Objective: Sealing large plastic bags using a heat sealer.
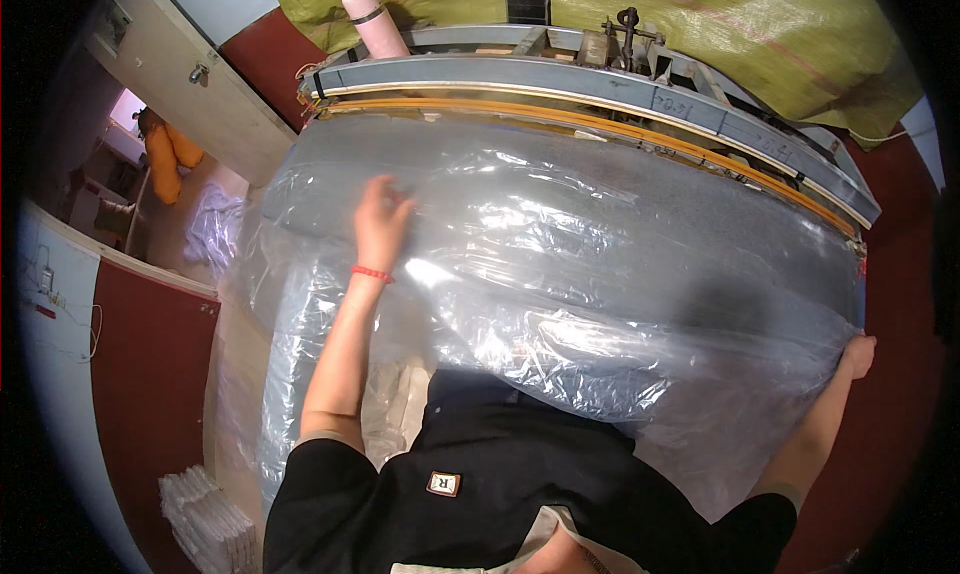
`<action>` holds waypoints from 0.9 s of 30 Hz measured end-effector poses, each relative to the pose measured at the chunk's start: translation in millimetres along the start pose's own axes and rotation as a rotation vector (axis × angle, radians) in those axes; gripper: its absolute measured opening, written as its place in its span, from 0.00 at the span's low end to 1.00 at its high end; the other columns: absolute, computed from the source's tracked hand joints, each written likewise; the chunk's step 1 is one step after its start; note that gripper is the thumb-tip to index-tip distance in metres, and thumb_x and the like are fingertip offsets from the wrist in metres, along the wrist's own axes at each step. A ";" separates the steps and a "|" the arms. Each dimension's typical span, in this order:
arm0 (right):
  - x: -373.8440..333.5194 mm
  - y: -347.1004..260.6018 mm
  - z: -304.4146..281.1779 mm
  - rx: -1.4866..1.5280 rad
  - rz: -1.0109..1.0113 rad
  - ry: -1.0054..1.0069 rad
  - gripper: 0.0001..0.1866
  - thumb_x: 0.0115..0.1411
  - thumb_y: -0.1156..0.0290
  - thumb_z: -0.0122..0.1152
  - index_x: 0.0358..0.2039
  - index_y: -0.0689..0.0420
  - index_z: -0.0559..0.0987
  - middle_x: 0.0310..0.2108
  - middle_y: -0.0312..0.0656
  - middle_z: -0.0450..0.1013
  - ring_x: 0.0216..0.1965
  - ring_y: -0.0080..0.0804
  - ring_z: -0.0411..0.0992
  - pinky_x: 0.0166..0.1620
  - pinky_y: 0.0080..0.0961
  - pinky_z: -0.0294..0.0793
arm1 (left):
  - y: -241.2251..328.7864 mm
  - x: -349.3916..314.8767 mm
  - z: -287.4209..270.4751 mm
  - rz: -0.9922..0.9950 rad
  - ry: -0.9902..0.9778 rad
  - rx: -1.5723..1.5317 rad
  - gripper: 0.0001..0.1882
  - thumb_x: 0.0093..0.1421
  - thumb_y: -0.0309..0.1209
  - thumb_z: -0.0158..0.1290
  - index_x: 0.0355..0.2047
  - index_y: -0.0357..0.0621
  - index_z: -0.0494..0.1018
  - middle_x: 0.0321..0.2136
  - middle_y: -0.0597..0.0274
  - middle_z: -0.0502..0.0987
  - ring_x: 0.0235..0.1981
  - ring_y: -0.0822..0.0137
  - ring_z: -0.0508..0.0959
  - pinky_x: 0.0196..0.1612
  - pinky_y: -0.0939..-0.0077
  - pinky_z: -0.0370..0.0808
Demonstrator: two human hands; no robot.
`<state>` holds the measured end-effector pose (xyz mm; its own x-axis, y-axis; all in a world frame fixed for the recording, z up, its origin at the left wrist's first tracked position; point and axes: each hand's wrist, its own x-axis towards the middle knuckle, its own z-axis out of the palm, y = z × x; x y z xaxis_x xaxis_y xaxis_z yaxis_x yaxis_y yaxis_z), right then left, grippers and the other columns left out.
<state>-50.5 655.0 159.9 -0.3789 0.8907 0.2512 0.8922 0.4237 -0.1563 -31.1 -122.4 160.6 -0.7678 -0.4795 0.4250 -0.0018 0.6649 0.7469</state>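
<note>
A wide sheet of clear plastic film (530,234) is spread over the grey bench and hangs down its near edge against my body. At its right edge my right hand (859,356) is closed on the film, which is drawn into tight creases towards the fist. My left hand (383,219), a red bracelet on its wrist, is over the left part of the sheet. Motion blurs it slightly, but its fingers look apart and nothing shows in them.
Along the far side of the bench runs a long metal frame (450,72) with an orange strip (560,111). A pink roll (374,22) leans behind it, before a yellow-green tarp (750,24). Stacked clear plastic bundles (205,519) lie lower left; an open door (190,84) stands upper left.
</note>
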 end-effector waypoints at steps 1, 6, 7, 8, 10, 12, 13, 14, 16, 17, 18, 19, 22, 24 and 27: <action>1.8 1.1 1.5 -0.003 -0.008 0.002 0.18 0.55 0.57 0.42 0.41 0.54 0.69 0.42 0.48 0.67 0.44 0.47 0.66 0.42 0.42 0.66 | 4.5 -2.4 -4.3 0.082 -0.107 0.102 0.21 0.43 0.21 0.54 0.40 0.41 0.65 0.24 0.60 0.69 0.25 0.68 0.70 0.29 0.76 0.68; 7.9 5.5 7.5 -0.010 -0.016 0.009 0.18 0.55 0.57 0.42 0.41 0.54 0.69 0.42 0.48 0.68 0.43 0.47 0.66 0.41 0.41 0.66 | 23.3 -17.8 -30.8 0.333 -0.402 0.332 0.34 0.39 0.18 0.55 0.50 0.48 0.61 0.21 0.59 0.65 0.23 0.64 0.67 0.28 0.74 0.67; 4.1 3.4 3.5 -0.015 -0.017 0.006 0.18 0.55 0.57 0.41 0.41 0.54 0.69 0.42 0.48 0.68 0.43 0.47 0.66 0.41 0.41 0.66 | 27.2 -19.0 -35.4 0.331 -0.403 0.335 0.34 0.39 0.18 0.55 0.50 0.48 0.61 0.21 0.59 0.65 0.23 0.64 0.67 0.28 0.74 0.67; 1.8 2.2 1.9 -0.021 -0.019 0.003 0.18 0.56 0.56 0.41 0.41 0.54 0.69 0.42 0.47 0.68 0.43 0.47 0.66 0.41 0.41 0.66 | 31.0 -19.6 -39.0 0.297 -0.488 0.363 0.35 0.39 0.18 0.55 0.51 0.50 0.61 0.20 0.59 0.65 0.22 0.63 0.67 0.28 0.74 0.67; 13.6 9.1 11.0 -0.013 -0.020 0.010 0.19 0.55 0.55 0.41 0.41 0.53 0.69 0.42 0.47 0.68 0.43 0.47 0.66 0.42 0.40 0.66 | 31.4 -18.3 -43.8 0.261 -0.570 0.392 0.36 0.39 0.18 0.55 0.51 0.52 0.60 0.19 0.58 0.65 0.21 0.63 0.67 0.28 0.73 0.67; 19.4 12.4 16.5 -0.004 -0.024 0.017 0.20 0.54 0.54 0.41 0.41 0.52 0.70 0.41 0.47 0.68 0.44 0.47 0.66 0.42 0.40 0.66 | 29.0 -6.8 -42.3 0.220 -0.811 0.434 0.37 0.39 0.20 0.57 0.52 0.54 0.59 0.18 0.57 0.66 0.20 0.62 0.67 0.29 0.72 0.67; 19.1 11.5 16.2 0.007 -0.025 0.009 0.20 0.54 0.54 0.41 0.41 0.52 0.70 0.41 0.47 0.68 0.43 0.46 0.66 0.42 0.40 0.66 | 30.6 -1.5 -42.3 0.218 -0.808 0.436 0.37 0.39 0.20 0.57 0.52 0.54 0.59 0.18 0.57 0.66 0.20 0.62 0.67 0.29 0.72 0.67; 18.8 10.8 16.2 0.018 -0.026 0.000 0.20 0.54 0.54 0.41 0.41 0.52 0.70 0.41 0.47 0.68 0.43 0.46 0.67 0.42 0.40 0.66 | 33.5 4.0 -42.3 0.198 -0.887 0.437 0.37 0.39 0.23 0.58 0.52 0.54 0.59 0.18 0.56 0.67 0.20 0.61 0.68 0.29 0.72 0.67; 21.7 13.8 16.2 0.061 -0.031 0.010 0.21 0.54 0.53 0.42 0.40 0.53 0.71 0.41 0.48 0.68 0.43 0.46 0.67 0.42 0.40 0.66 | 25.7 18.1 -39.6 0.317 -0.958 0.442 0.30 0.42 0.33 0.59 0.48 0.48 0.64 0.21 0.54 0.70 0.26 0.58 0.72 0.31 0.71 0.68; 25.1 16.7 17.5 0.101 -0.037 0.018 0.21 0.54 0.52 0.42 0.40 0.54 0.72 0.41 0.48 0.69 0.42 0.47 0.67 0.42 0.40 0.66 | 23.0 23.1 -37.9 0.318 -0.956 0.441 0.30 0.42 0.33 0.59 0.48 0.48 0.64 0.21 0.54 0.70 0.26 0.58 0.72 0.31 0.71 0.68; 41.3 29.5 27.7 0.100 -0.031 0.021 0.21 0.54 0.52 0.42 0.40 0.54 0.72 0.41 0.48 0.69 0.42 0.47 0.67 0.42 0.40 0.66 | 22.9 28.5 -33.5 0.416 -0.886 0.469 0.25 0.44 0.36 0.57 0.44 0.45 0.67 0.21 0.54 0.71 0.28 0.57 0.72 0.33 0.71 0.68; 65.3 49.1 42.0 0.203 -0.082 0.028 0.22 0.53 0.52 0.44 0.38 0.56 0.72 0.40 0.47 0.70 0.41 0.45 0.68 0.41 0.37 0.66 | 23.1 34.2 -28.5 0.516 -0.814 0.494 0.22 0.46 0.40 0.56 0.40 0.42 0.71 0.22 0.53 0.71 0.30 0.57 0.72 0.34 0.71 0.68; 99.3 85.5 66.3 0.628 -0.116 0.000 0.21 0.53 0.55 0.49 0.35 0.62 0.74 0.35 0.45 0.71 0.36 0.38 0.69 0.39 0.30 0.67 | 12.8 38.1 6.7 0.440 -0.552 0.437 0.17 0.48 0.42 0.53 0.25 0.39 0.73 0.20 0.56 0.71 0.28 0.57 0.70 0.34 0.68 0.67; 97.9 87.6 65.5 1.136 -0.047 -0.116 0.16 0.53 0.63 0.54 0.32 0.65 0.74 0.31 0.39 0.71 0.32 0.25 0.68 0.37 0.22 0.67 | -11.7 35.1 25.8 0.372 -0.246 0.498 0.13 0.47 0.37 0.54 0.20 0.37 0.71 0.18 0.58 0.70 0.25 0.58 0.69 0.31 0.67 0.66; 96.6 116.4 48.3 1.425 -0.090 -0.129 0.13 0.52 0.64 0.56 0.31 0.63 0.74 0.31 0.39 0.71 0.32 0.27 0.68 0.37 0.22 0.68 | 4.1 31.4 34.5 0.256 -0.186 0.415 0.11 0.45 0.34 0.56 0.22 0.38 0.71 0.18 0.58 0.70 0.25 0.58 0.69 0.30 0.67 0.66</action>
<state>4.9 798.3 119.8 -0.5081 0.8283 0.2361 -0.1090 0.2101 -0.9716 -77.3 -115.0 159.4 -0.8778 -0.1869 0.4410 -0.0238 0.9366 0.3496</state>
